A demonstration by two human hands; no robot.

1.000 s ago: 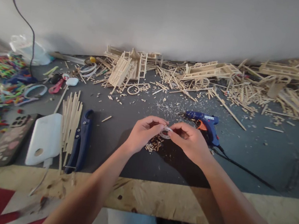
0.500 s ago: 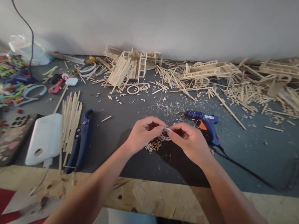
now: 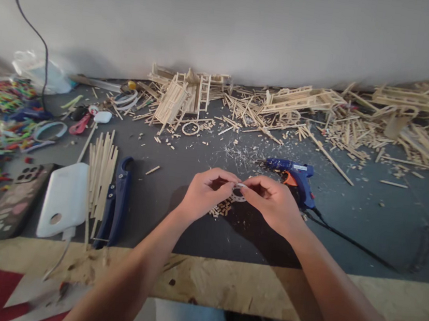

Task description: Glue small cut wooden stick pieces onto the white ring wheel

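Observation:
Between my two hands is a small pale ring, pinched at its far side above the dark work surface. My left hand grips it from the left with thumb and forefinger. From the right, my right hand pinches it the same way, and the fingertips of both hands nearly meet. Whatever else the fingertips may hold is too small to make out. Below the ring lies a pile of short cut wooden pieces. A blue glue gun with an orange trigger rests just beyond my right hand.
On the left lie a bundle of wooden sticks, a blue-handled cutter, a white power bank and a phone. Stick-built models and loose sticks line the wall. A black cord trails right from the glue gun.
The ring has tilted slightly between my fingertips, and its opening shows more. Both hands stay in nearly the same place.

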